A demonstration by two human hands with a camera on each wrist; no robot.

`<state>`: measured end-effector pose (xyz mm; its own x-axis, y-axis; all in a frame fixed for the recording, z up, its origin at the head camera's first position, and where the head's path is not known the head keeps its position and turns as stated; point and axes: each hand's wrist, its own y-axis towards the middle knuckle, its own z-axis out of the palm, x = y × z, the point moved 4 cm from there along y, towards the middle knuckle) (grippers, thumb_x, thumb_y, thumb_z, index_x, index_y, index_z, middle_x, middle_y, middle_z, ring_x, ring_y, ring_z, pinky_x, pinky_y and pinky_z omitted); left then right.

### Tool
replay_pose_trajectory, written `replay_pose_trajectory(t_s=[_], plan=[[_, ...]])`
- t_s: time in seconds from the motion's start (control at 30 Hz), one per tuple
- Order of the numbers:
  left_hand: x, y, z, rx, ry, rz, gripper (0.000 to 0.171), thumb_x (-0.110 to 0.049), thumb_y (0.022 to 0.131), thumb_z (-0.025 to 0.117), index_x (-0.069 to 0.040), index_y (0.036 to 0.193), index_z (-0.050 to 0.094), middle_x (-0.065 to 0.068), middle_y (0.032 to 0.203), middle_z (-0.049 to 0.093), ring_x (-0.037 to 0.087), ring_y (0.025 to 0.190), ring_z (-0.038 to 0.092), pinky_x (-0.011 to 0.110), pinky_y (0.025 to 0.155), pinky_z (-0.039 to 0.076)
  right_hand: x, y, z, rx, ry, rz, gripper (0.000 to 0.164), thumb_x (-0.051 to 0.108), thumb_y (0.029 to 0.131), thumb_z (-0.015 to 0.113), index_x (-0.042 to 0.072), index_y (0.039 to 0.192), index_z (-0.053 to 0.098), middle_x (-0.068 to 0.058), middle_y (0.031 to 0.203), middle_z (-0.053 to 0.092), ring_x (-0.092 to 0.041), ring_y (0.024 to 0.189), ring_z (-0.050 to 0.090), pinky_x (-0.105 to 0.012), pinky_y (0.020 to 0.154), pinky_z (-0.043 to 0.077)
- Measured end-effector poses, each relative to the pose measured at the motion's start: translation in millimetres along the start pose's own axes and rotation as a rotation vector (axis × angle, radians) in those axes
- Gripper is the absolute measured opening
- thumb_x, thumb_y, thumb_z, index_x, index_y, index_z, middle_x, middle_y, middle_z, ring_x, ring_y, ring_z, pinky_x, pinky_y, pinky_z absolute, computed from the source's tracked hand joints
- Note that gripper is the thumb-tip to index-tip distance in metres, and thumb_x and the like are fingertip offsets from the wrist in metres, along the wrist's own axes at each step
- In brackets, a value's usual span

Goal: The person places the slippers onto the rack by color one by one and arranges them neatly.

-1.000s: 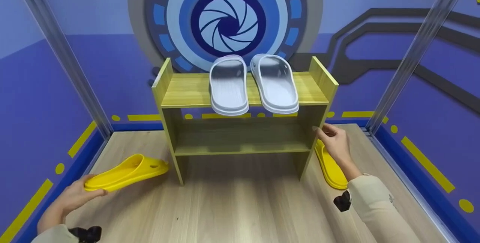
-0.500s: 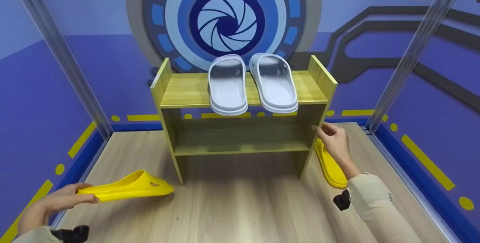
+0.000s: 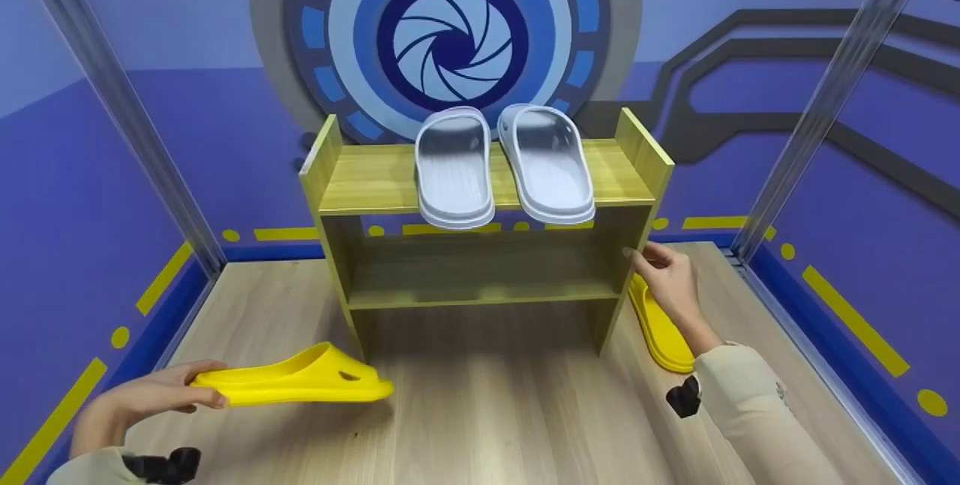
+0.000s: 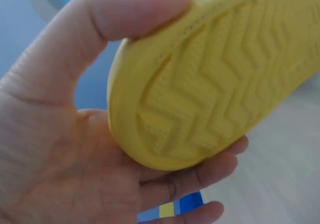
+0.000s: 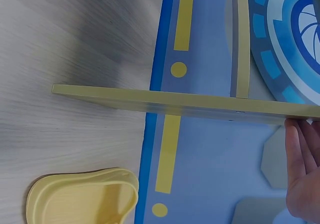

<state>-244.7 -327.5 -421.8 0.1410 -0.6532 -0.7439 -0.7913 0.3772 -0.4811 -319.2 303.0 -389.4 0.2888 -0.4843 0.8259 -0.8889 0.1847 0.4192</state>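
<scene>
My left hand point(image 3: 154, 395) grips a yellow slipper point(image 3: 300, 381) by its heel, toe pointing right, held over the front left of the wooden floor. In the left wrist view the thumb lies along one edge of the zigzag-patterned sole point(image 4: 225, 78), with fingers at the other. My right hand point(image 3: 670, 286) pinches the right side panel of a small wooden shoe rack point(image 3: 371, 181). The right wrist view shows its fingers point(image 5: 295, 144) against the panel's outer face. Another yellow slipper point(image 3: 664, 331) lies right of the rack, partly behind that hand.
Two pale grey slippers, one left point(image 3: 455, 170) and one right point(image 3: 553, 166), sit on the rack's top board, heels overhanging the front edge. A lower shelf point(image 3: 480, 275) spans the rack. Printed walls and metal posts point(image 3: 832, 95) enclose the floor point(image 3: 480, 425).
The yellow slipper in my left hand has come nearer, then moved right, turning from slanted to nearly level. My right hand stays at the rack's side panel.
</scene>
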Motion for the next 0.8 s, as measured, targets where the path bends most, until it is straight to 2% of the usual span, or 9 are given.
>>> replay_pose_trajectory(t_s=[0.1, 0.17, 0.27, 0.43, 0.57, 0.8], plan=[[-11.5, 5.1, 6.7, 0.017, -0.003, 0.054, 0.067, -0.027, 0.084, 0.054, 0.015, 0.128, 0.026, 0.008, 0.098, 0.048, 0.024, 0.091, 0.044, 0.040, 0.076, 0.039, -1, 0, 0, 0.002, 0.002, 0.004, 0.037, 0.025, 0.084, 0.060, -0.001, 0.110, 0.061, -0.014, 0.096, 0.063, -0.016, 0.079, 0.057, -0.017, 0.068, 0.045], [-19.9, 8.4, 10.3, 0.021, 0.002, 0.096, 0.069, -0.026, 0.084, 0.055, 0.016, 0.129, 0.023, 0.008, 0.097, 0.048, 0.023, 0.089, 0.043, 0.038, 0.075, 0.038, -11, 4, 0, -0.002, 0.003, -0.003, 0.038, 0.029, 0.083, 0.061, 0.001, 0.109, 0.062, -0.013, 0.095, 0.063, -0.013, 0.078, 0.058, -0.017, 0.068, 0.045], [-31.9, 12.9, 15.0, 0.036, 0.002, 0.159, 0.070, -0.023, 0.084, 0.057, 0.015, 0.130, 0.022, 0.009, 0.097, 0.048, 0.023, 0.088, 0.044, 0.038, 0.076, 0.036, -11, 3, 1, -0.004, 0.008, -0.009, 0.040, 0.032, 0.083, 0.061, 0.002, 0.109, 0.062, -0.011, 0.094, 0.063, -0.014, 0.078, 0.058, -0.018, 0.068, 0.045], [-49.3, 19.7, 23.9, 0.100, -0.016, 0.307, 0.066, -0.016, 0.082, 0.057, 0.012, 0.131, 0.023, 0.013, 0.097, 0.047, 0.024, 0.087, 0.044, 0.035, 0.075, 0.036, -11, 4, 1, 0.001, 0.012, 0.001, 0.039, 0.032, 0.083, 0.061, 0.002, 0.108, 0.062, -0.011, 0.094, 0.063, -0.014, 0.078, 0.057, -0.018, 0.068, 0.045], [-60.6, 23.2, 30.3, 0.124, -0.050, 0.391, 0.064, -0.012, 0.082, 0.057, 0.009, 0.132, 0.023, 0.015, 0.099, 0.046, 0.024, 0.086, 0.046, 0.032, 0.074, 0.040, -2, 1, 0, 0.010, 0.040, 0.005, 0.036, 0.026, 0.083, 0.061, 0.000, 0.108, 0.062, -0.014, 0.094, 0.063, -0.013, 0.078, 0.057, -0.017, 0.068, 0.045], [-79.7, 28.2, 38.9, 0.105, -0.093, 0.509, 0.065, -0.005, 0.082, 0.057, 0.005, 0.135, 0.020, 0.020, 0.106, 0.043, 0.023, 0.088, 0.047, 0.030, 0.077, 0.042, 21, -8, -1, -0.004, 0.044, -0.024, 0.032, 0.016, 0.084, 0.060, -0.005, 0.108, 0.060, -0.018, 0.094, 0.062, -0.017, 0.077, 0.057, -0.015, 0.066, 0.044]])
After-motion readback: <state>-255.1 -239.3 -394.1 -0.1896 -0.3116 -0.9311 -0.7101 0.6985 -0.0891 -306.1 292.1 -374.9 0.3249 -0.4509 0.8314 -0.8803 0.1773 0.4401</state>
